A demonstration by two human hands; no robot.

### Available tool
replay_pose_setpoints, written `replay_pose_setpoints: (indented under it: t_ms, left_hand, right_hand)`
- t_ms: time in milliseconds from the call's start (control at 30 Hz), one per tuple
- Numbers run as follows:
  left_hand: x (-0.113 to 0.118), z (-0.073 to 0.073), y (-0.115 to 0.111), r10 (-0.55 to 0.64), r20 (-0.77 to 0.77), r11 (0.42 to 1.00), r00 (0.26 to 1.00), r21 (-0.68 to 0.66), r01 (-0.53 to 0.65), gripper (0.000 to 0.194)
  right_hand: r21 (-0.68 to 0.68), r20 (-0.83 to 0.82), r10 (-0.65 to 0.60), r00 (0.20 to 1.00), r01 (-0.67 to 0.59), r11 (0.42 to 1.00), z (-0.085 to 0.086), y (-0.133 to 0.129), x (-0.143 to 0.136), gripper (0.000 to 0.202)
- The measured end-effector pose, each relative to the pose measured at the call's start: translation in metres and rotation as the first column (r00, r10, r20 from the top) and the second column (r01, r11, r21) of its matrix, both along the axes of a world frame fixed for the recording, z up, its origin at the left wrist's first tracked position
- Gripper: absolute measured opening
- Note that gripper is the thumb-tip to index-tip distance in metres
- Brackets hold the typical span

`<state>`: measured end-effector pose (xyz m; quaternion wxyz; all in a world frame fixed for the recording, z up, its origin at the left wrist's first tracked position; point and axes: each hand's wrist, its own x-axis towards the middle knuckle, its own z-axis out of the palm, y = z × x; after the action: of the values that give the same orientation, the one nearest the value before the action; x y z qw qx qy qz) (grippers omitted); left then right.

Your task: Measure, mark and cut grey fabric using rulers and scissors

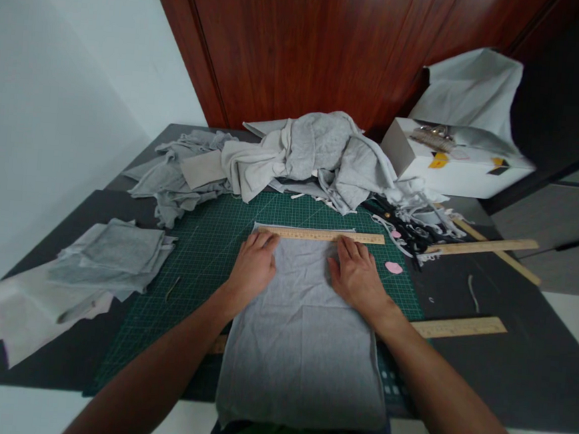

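A smooth, light grey rectangular cloth [303, 352] lies lengthwise before the person, its near end reaching past the table's front edge, with a pale wooden ruler [313, 234] laid across its far end. The left hand [254, 264] rests palm down on the cloth's left side, fingers extended close together, their tips on the ruler's near edge. The right hand [358, 272] lies palm down toward the other side, thumb spread away from the fingers, which touch the ruler too; neither hand closes around anything. Underneath is a green gridded cutting mat [202, 237] on a black table [498, 374]. Folded grey fabric pieces [121, 250] are stacked at the left, and a crumpled heap of grey fabric [320, 146] stands beyond the ruler. Black-handled scissors [392, 217] and a small pink scrap [394, 268] lie rightward, near a white box [453, 176]. A reddish-brown wooden panel [302, 51] and a white wall [82, 47] rise behind.
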<state>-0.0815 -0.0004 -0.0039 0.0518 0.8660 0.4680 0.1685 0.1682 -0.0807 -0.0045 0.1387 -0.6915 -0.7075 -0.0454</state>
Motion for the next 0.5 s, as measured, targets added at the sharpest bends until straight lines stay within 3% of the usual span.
replay_pose_setpoints:
  t_ms: [300, 500]
  left_hand:
    - [0.001, -0.001, 0.002, 0.004, -0.010, 1.000, 1.000, 0.008, -0.004, 0.054]
    - [0.002, 0.003, 0.002, 0.031, -0.026, 1.000, 0.999, 0.007, -0.031, 0.053]
  right_hand:
    - [0.002, 0.010, -0.110, 0.994, 0.110, 0.994, 0.000, 0.003, 0.032, 0.046]
    - [0.005, 0.006, -0.114, 0.993, 0.114, 0.993, -0.001, 0.006, 0.042, 0.047]
